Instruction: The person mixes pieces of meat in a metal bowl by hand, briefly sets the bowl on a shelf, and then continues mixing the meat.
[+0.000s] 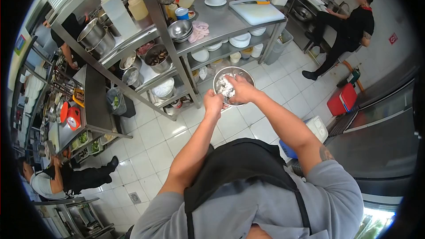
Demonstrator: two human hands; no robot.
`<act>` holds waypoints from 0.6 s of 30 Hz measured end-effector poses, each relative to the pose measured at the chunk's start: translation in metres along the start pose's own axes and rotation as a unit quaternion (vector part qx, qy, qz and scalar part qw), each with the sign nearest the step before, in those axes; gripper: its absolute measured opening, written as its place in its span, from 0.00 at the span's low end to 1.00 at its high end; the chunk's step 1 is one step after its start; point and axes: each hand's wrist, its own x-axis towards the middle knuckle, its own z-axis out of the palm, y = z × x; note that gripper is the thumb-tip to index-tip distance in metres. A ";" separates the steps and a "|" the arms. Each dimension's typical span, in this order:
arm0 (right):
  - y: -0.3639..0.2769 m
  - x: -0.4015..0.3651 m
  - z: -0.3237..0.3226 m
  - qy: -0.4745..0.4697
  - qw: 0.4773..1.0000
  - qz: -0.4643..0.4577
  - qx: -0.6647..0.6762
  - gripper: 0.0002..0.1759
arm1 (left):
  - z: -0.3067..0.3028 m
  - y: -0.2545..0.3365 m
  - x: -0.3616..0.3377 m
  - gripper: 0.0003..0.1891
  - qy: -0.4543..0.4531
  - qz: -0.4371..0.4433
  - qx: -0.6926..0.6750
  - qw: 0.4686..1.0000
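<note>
A round metal bowl (251, 79) is held out over the tiled floor in front of my body. White, floury-looking pieces (226, 87) lie in it; their kind is hard to make out. My left hand (214, 102) is closed on the bowl's near left rim. Inside the bowl, my right hand (239, 90) has its fingers curled into the white pieces, with the fingertips partly hidden. Both forearms are bare, and a black apron (239, 163) covers my front.
Ahead stands a steel table (212, 22) with a cutting board (256, 11), an orange-handled knife (251, 2) and metal bowls (180, 30). A steel shelf (133, 37) holds pots and bottles. One person (343, 26) sits at right; another (57, 177) stands at left. A red cooler (342, 99) is at right.
</note>
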 end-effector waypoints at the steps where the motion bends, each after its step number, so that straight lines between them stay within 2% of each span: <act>1: -0.005 -0.002 -0.004 0.003 1.000 0.005 0.003 0.52 | 0.005 0.002 -0.005 0.07 0.003 0.004 -0.002 1.000; 5: 0.013 0.028 0.020 0.017 0.999 -0.016 -0.027 0.47 | -0.003 0.002 -0.008 0.08 0.017 -0.002 0.020 1.000; 6: 0.005 0.024 0.009 0.032 0.997 -0.035 -0.058 0.45 | -0.001 0.002 -0.004 0.08 0.020 0.007 0.017 1.000; 10: 0.006 0.038 -0.001 0.005 0.996 -0.075 0.051 0.45 | -0.005 -0.002 0.003 0.07 0.043 0.023 -0.017 0.999; 13: -0.003 0.026 -0.006 0.036 0.998 0.006 0.046 0.47 | -0.007 -0.010 0.002 0.06 0.050 0.056 -0.037 0.996; 16: -0.027 0.020 -0.002 0.068 0.994 0.054 0.059 0.42 | -0.002 -0.016 0.002 0.06 0.057 0.071 -0.039 0.995; 18: -0.016 0.031 0.011 0.091 0.994 0.045 0.033 0.38 | -0.003 -0.013 0.002 0.07 0.061 0.064 -0.021 0.996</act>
